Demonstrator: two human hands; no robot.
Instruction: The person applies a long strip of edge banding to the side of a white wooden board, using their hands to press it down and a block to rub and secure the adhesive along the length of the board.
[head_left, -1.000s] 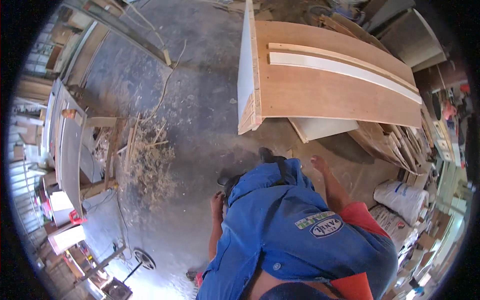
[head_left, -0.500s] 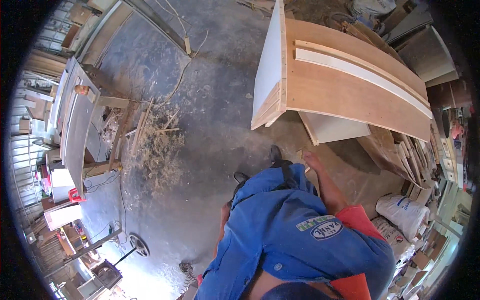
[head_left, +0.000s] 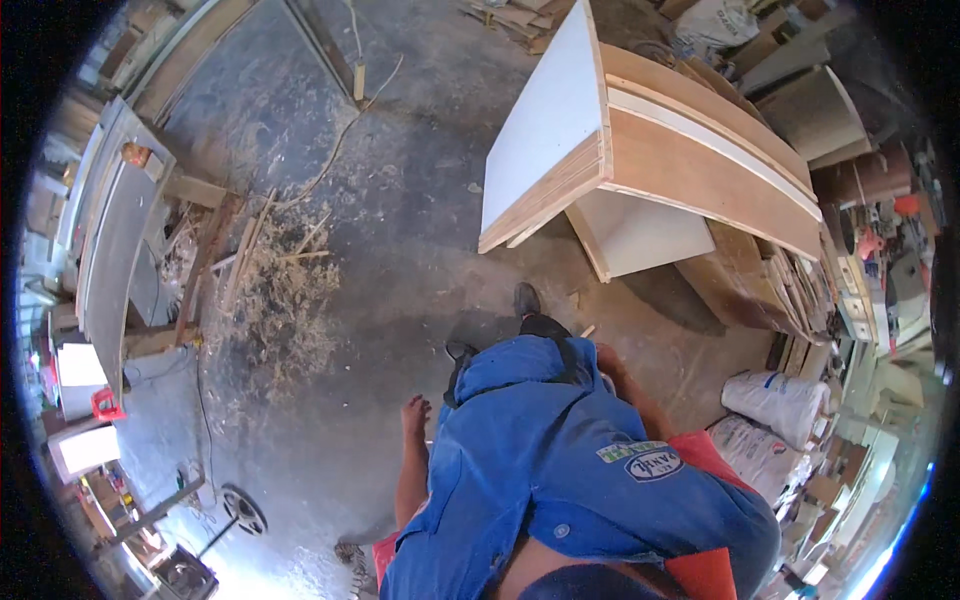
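My left hand (head_left: pixel 416 410) hangs beside my blue work clothing (head_left: pixel 530 420), nothing in it, fingers loosely bent and apart. My right hand (head_left: pixel 607 362), partly hidden by the clothing, is closed on what looks like a pale wooden stick (head_left: pixel 588 331), whose end shows just above it. My dark shoe (head_left: pixel 526 298) stands on the grey concrete floor. Ahead to the right is a wooden cabinet-like assembly (head_left: pixel 705 170) with a white side panel (head_left: pixel 540 130) and a pale board (head_left: pixel 655 245) underneath.
At left stands a workbench with boards (head_left: pixel 125 250), beside sawdust and offcuts (head_left: pixel 280 320) and a cord (head_left: pixel 335 160). A wheel on a pole (head_left: pixel 243 508) is at lower left. White sacks (head_left: pixel 770 400) and stacked sheets (head_left: pixel 790 300) line the right side.
My view has shifted, showing more of the assembly's white side. My right hand has drawn back behind my clothing with the pale piece, and my left hand has swung further out into view.
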